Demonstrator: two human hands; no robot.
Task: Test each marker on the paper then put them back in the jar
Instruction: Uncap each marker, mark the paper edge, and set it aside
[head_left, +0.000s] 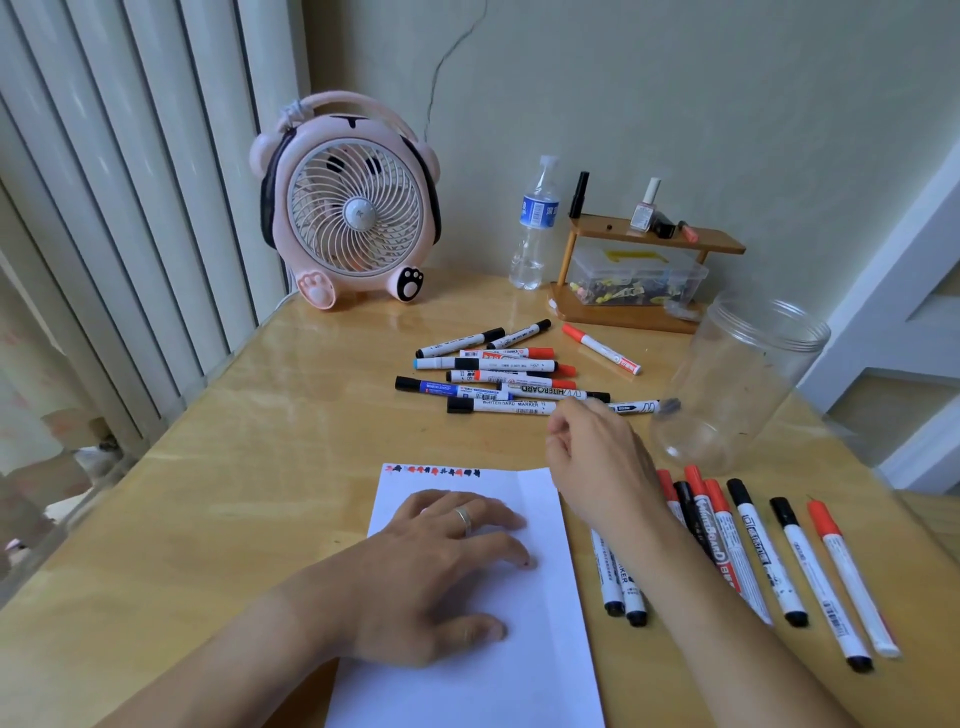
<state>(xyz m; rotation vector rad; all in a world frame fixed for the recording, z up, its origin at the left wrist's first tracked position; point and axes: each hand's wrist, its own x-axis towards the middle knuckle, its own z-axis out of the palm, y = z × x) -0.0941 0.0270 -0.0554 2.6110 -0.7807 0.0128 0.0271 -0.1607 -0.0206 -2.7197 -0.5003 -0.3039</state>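
A white paper lies at the table's near edge, with a row of red and black test marks along its top. My left hand rests flat on the paper with straight fingers. My right hand hovers just past the paper's top right corner, fingers curled round a black-capped marker whose blurred end points right toward the jar. A pile of several markers lies beyond the hand. Another row of several markers lies right of the paper. The clear plastic jar stands empty at the right.
A pink fan stands at the back left, with a water bottle beside it. A small wooden shelf holds nail polish and a clear box of clips. A single red-capped marker lies apart near the shelf.
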